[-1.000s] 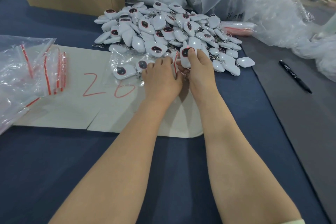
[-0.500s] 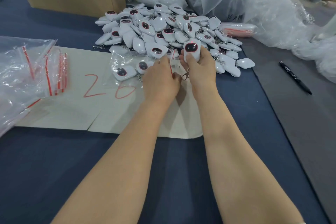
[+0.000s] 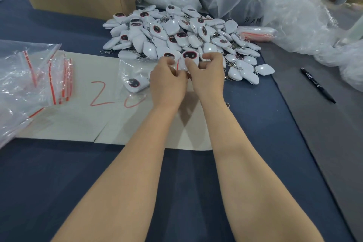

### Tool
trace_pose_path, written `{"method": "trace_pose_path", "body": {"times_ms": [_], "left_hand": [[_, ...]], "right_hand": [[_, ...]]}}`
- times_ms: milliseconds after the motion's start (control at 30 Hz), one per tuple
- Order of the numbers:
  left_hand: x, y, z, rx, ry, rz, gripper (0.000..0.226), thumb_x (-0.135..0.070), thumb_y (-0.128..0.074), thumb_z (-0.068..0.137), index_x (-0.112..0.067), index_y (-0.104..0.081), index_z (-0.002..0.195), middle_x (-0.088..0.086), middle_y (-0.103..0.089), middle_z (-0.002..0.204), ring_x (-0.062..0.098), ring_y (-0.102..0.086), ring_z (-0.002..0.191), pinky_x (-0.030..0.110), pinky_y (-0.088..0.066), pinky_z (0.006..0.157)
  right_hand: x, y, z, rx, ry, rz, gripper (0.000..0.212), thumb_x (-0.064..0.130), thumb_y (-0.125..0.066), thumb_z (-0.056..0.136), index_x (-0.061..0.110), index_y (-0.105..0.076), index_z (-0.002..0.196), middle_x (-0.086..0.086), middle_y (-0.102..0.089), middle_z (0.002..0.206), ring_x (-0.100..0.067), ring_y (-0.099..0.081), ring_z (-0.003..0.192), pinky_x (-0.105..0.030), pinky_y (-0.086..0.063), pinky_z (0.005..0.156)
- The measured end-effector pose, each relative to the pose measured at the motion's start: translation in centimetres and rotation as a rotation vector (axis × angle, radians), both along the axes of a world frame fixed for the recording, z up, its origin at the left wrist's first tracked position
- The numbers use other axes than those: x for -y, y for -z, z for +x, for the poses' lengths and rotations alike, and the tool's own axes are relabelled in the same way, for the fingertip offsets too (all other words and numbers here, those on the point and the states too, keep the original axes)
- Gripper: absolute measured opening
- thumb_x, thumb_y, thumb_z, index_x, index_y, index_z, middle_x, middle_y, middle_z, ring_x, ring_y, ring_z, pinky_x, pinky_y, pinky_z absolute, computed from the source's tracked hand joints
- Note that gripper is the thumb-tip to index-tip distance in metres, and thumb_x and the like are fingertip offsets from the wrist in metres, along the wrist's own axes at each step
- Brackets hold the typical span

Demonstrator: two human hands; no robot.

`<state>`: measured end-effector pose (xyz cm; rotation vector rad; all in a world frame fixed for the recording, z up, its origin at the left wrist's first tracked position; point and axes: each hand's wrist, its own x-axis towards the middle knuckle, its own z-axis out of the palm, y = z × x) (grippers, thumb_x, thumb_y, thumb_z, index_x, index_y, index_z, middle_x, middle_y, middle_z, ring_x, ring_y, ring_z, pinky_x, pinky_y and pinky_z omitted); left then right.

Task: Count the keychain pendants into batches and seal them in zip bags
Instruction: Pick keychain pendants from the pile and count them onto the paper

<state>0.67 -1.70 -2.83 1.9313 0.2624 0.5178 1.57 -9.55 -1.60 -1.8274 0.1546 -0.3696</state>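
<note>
A heap of white keychain pendants (image 3: 176, 31) with dark faces lies on the blue table beyond my hands. My right hand (image 3: 208, 78) pinches one white pendant (image 3: 189, 58), face up, at the red-edged mouth of a clear zip bag (image 3: 133, 72). My left hand (image 3: 168, 82) grips that bag's opening right beside it. Inside the bag lies a pendant (image 3: 135, 84). The bag rests on a pale sheet (image 3: 78, 116) marked "20" in red.
A stack of unused zip bags (image 3: 33, 78) lies at the left. A cardboard box (image 3: 78, 2) of pendants with a red sign stands at the back left. Crumpled clear plastic (image 3: 294, 15) fills the back right. A black pen (image 3: 318, 85) lies on the grey mat at right.
My right hand lifted a pendant from the heap's edge and brought it left to the bag's mouth. My left hand stayed gripping the bag opening.
</note>
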Motion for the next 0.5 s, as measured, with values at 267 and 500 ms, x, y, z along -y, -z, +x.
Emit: {"method": "trace_pose_path", "body": {"times_ms": [267, 500], "left_hand": [[0.5, -0.4, -0.6, 0.173, 0.029, 0.018, 0.015, -0.019, -0.059, 0.084, -0.014, -0.059, 0.098, -0.006, -0.058, 0.074, 0.019, -0.057, 0.074, 0.032, -0.047, 0.071], [0.6, -0.8, -0.9, 0.319, 0.009, 0.103, 0.016, -0.015, -0.059, 0.083, -0.008, -0.061, 0.097, 0.0, -0.054, 0.081, 0.016, -0.05, 0.075, 0.027, -0.04, 0.069]], "right_hand": [[0.6, -0.1, 0.2, -0.044, -0.151, -0.177, 0.018, 0.02, -0.059, 0.093, 0.01, -0.073, 0.097, -0.005, -0.072, 0.093, -0.012, -0.06, 0.083, -0.025, -0.046, 0.078], [1.2, -0.1, 0.2, -0.083, -0.394, -0.361, 0.032, 0.013, -0.047, 0.097, 0.029, -0.059, 0.073, 0.004, -0.06, 0.074, -0.012, -0.048, 0.078, -0.022, -0.038, 0.066]]}}
